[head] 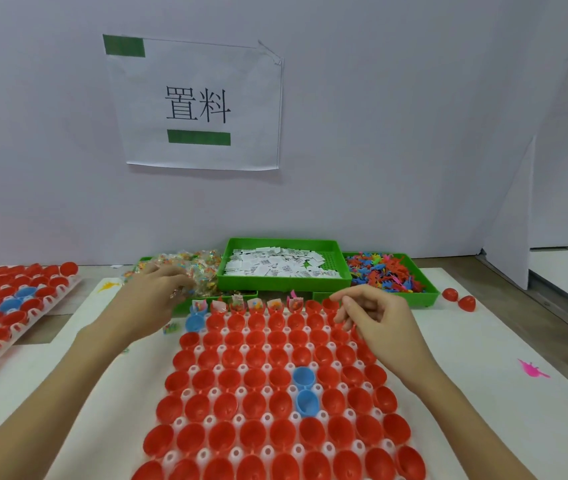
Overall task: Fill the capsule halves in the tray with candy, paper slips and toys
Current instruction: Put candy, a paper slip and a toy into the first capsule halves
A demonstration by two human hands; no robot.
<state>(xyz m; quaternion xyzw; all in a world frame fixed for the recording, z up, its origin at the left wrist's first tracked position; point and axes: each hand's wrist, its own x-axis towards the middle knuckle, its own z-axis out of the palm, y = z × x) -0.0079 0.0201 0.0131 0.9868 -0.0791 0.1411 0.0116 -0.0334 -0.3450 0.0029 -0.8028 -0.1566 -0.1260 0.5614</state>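
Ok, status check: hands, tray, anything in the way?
Left hand reaching into candy packets, grip unclear. Right hand loosely curled, empty, over tray. Six far-row capsule halves filled, the rest empty. Nothing in the way.

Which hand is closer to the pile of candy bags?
The left hand. It reaches onto the candy bags at the back left. The right hand hovers over the tray's far right corner, well away from the candy.

My left hand (pixel 152 289) reaches out toward eleven o'clock, fingers curled down, forearm stretched long. My right hand (pixel 372 315) hovers at one o'clock, fingers loosely bent, thumb and forefinger near touching.
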